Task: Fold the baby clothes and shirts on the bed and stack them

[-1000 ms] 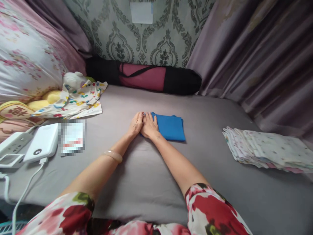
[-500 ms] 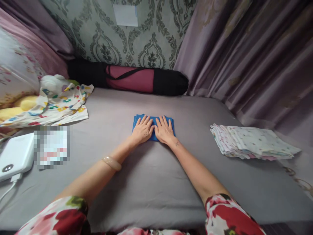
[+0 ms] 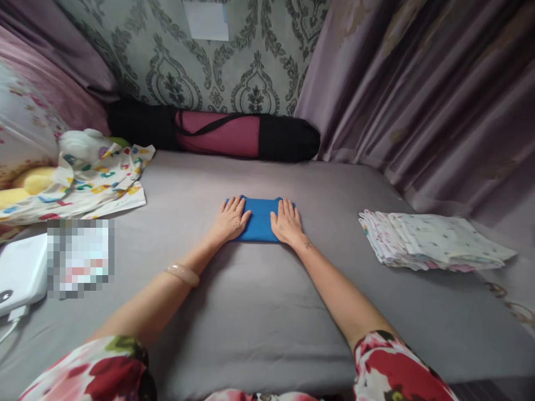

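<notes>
This is a bedroom in a home. A bed with a grey sheet (image 3: 259, 312) fills the view. A floral pillow (image 3: 20, 128) and a soft toy (image 3: 81, 145) lie at the left. The wall has damask wallpaper (image 3: 217, 61), and a purple curtain (image 3: 418, 94) hangs at the right. A stack of folded cloths (image 3: 434, 240) lies on the sheet.

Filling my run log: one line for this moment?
left hand flat on blue cloth | right hand flat on it | cloth folded, on grey sheet
</notes>
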A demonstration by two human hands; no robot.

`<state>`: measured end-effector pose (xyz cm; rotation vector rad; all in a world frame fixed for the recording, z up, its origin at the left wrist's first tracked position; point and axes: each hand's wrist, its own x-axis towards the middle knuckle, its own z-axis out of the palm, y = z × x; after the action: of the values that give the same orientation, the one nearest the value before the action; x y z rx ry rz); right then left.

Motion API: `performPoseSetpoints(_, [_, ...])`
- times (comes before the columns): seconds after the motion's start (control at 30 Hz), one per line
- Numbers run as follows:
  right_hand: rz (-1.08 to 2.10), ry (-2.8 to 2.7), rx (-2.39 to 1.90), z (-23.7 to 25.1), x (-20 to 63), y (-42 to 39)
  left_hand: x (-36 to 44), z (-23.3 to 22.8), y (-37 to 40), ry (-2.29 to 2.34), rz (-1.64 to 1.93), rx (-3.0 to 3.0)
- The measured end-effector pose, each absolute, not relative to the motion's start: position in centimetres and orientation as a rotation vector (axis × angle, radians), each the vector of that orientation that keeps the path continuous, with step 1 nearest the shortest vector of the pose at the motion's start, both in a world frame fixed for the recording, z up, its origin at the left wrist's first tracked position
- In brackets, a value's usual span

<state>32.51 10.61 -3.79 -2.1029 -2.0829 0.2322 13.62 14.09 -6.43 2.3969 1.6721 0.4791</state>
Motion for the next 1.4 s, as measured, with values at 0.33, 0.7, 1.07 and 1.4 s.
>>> performPoseSetpoints(0.33, [0.221, -2.155, -2.091, -1.6, 34.7, 12.8, 12.4, -4.7, 17.2, 1.743, 0.443, 2.401])
performPoseSetpoints(0.7, [0.725, -2.129, -2.037, -1.1, 39.4, 18.9, 9.6, -2.0, 23.9, 1.449, 0.233, 1.882])
performPoseSetpoints(1.07, [1.056, -1.773, -1.799, 2.9, 40.2, 15.7, 8.8, 1.8, 20.9, 1.227, 0.487, 1.671])
performPoseSetpoints(1.4, [0.756, -1.801, -1.385, 7.8, 41.7, 13.3, 8.7, 8.4, 18.3, 0.957, 0.954, 1.907])
